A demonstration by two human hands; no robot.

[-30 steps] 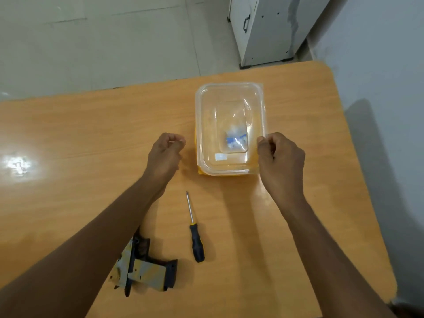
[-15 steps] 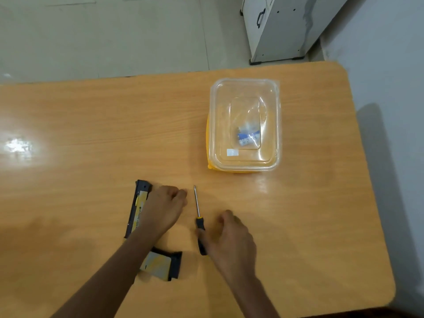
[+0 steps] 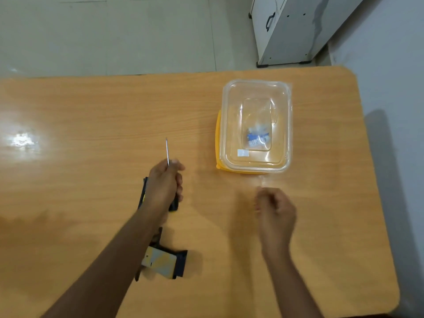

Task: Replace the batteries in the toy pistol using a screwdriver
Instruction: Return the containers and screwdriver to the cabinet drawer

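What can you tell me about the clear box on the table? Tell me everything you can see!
The clear box looks like see-through plastic, a rectangle with rounded corners. It seems to sit on a yellow piece that peeks out along its left and near edges, maybe its lid. It lies flat toward the far right of the wooden table. Inside lies something small, blue and white, too blurry to name. A small white sticker shows near its front edge. No hand touches it.
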